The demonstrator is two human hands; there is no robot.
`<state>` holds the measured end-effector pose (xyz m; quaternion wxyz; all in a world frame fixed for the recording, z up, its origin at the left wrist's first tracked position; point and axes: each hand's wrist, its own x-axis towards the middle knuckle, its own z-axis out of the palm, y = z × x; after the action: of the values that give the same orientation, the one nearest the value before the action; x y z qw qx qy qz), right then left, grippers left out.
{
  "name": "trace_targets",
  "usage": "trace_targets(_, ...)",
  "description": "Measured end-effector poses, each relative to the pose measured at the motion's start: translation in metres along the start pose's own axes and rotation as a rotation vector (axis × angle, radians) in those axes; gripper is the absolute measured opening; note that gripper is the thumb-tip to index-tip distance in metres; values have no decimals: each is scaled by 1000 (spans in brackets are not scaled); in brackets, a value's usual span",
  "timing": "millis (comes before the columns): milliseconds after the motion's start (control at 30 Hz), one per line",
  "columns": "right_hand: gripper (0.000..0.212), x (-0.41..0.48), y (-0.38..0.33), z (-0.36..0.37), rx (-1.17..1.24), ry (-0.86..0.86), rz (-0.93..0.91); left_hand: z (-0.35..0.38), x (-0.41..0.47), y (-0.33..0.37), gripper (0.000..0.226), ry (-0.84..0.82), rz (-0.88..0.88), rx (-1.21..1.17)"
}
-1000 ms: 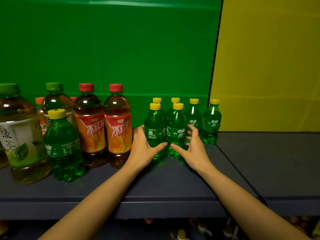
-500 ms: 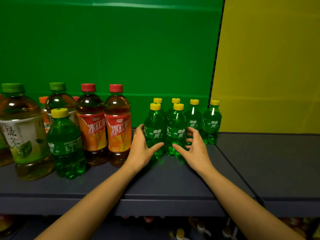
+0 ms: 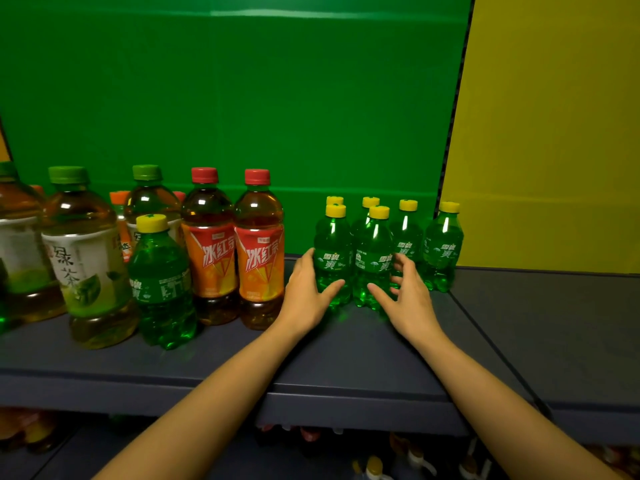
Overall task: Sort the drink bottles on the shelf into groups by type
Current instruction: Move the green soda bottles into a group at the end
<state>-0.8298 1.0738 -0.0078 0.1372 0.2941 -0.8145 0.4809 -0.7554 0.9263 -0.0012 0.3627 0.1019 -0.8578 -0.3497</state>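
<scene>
Cluster of small green soda bottles (image 3: 372, 261) sits mid-frame on the dark shelf (image 3: 346, 355), left hand (image 3: 306, 292) and right hand (image 3: 408, 296) both open, cupping its front pair, red-capped tea bottles (image 3: 235, 251) just left.

A flat green back panel (image 3: 242, 98) rises behind the shelving. Touching its right edge stands a flat yellow panel (image 3: 554, 133), split from it by a dark perforated upright strip (image 3: 456, 109).
</scene>
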Motion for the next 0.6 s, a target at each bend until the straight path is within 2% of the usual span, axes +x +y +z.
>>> trace_targets(100,75,-4,-7,-2,-72,37,-30,-6,-8,5,81,-53,9,-23)
trace_targets(167,67,-10,-18,-5,-59,165,-126,-18,-21,12,75,-71,64,-56)
trace_targets(233,55,-19,-34,-6,51,298,-223,-34,-37,15,56,-44,122,-149)
trace_targets(300,45,-29,-55,-2,206,351,-258,-57,-54,17,31,7,139,-304)
trace_targets(367,39,-38,-79,8,358,327,-256,-86,-71,16,16,92,162,-370)
trace_targets(467,31,-52,-119,31,524,195,-273,-136,-90,4,6,245,212,-302)
trace_targets(600,34,-69,-163,76,578,-60,-293,-202,-101,-34,17,434,176,-171)
